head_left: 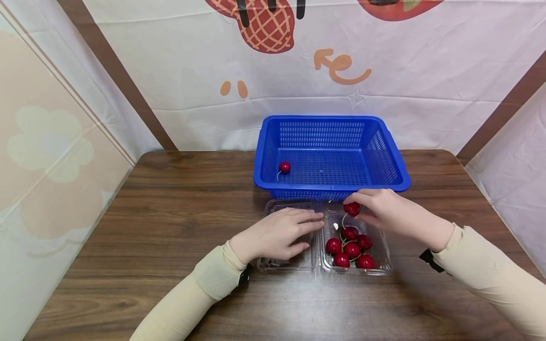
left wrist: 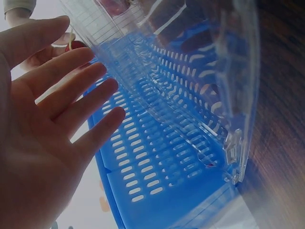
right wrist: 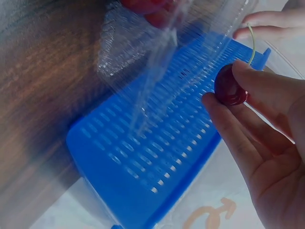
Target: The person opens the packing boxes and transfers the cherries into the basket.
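Between thumb and fingers, my right hand (head_left: 386,210) pinches a dark red cherry (right wrist: 230,85) with a green stem, held over the far side of a clear plastic clamshell box (head_left: 387,265). Several more cherries (head_left: 351,249) lie in that half of the box, stems tangled together. My left hand (head_left: 279,234) is spread with fingers straight above the box's other half, its lid (head_left: 266,265), fingertips near the middle fold. In the left wrist view the palm and fingers (left wrist: 102,95) show with nothing in them.
A blue plastic basket (head_left: 403,177) with slotted walls stands right behind the clamshell. One cherry (head_left: 285,166) lies in its left part. Everything rests on a brown wood-grain table (head_left: 170,213); a printed white cloth (head_left: 187,61) hangs behind it.
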Demonstrator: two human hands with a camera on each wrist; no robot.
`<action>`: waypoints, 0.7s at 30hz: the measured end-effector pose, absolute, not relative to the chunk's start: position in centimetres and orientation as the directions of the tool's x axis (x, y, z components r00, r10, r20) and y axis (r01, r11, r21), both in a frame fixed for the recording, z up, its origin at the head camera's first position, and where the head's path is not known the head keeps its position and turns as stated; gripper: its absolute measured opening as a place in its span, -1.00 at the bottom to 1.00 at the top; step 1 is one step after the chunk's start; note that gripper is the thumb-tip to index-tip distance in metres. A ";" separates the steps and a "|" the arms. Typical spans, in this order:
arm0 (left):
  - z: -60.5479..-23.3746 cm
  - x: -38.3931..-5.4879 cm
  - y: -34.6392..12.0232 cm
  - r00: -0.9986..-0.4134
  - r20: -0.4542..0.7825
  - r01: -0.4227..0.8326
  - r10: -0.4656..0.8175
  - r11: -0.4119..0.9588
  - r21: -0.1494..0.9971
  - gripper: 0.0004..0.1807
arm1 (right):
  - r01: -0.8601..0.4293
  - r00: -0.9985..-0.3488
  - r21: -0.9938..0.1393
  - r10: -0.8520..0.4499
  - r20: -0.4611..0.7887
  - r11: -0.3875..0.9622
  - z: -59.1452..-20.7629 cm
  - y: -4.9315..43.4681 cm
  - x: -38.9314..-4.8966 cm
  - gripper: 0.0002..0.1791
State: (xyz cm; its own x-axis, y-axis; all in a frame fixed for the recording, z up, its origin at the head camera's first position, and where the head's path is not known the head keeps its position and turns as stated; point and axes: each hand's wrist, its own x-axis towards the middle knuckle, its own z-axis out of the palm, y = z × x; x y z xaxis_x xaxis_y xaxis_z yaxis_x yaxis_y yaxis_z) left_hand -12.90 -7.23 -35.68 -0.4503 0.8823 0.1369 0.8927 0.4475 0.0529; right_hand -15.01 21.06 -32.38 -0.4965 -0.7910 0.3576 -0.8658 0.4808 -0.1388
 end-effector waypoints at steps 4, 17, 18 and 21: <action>-35.6 -12.9 -7.2 -0.452 0.136 0.892 0.881 0.450 0.053 -0.43 | -0.868 -0.489 -0.122 -0.787 0.376 0.481 -31.8 21.1 -14.9 -0.59; -35.7 -13.0 -7.2 -0.450 0.129 0.893 0.884 0.447 0.053 -0.42 | -0.860 -0.500 -0.110 -0.780 0.375 0.499 -30.6 21.1 -15.2 -0.60; -35.7 -13.0 -7.2 -0.450 0.128 0.893 0.884 0.447 0.054 -0.42 | -0.858 -0.503 -0.108 -0.778 0.375 0.502 -30.5 21.1 -15.2 -0.60; -35.7 -13.0 -7.2 -0.452 0.126 0.892 0.883 0.449 0.052 -0.42 | -0.853 -0.512 -0.108 -0.774 0.373 0.511 -30.1 21.1 -15.1 -0.60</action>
State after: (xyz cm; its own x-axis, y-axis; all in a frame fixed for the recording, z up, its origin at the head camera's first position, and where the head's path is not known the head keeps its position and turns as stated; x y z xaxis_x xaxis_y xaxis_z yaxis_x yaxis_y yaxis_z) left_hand -12.99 -7.24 -35.71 -0.4518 0.8833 0.1256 0.8921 0.4489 0.0521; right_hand -15.13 21.06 -30.09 -0.5115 -0.7742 0.3727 -0.8525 0.5114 -0.1077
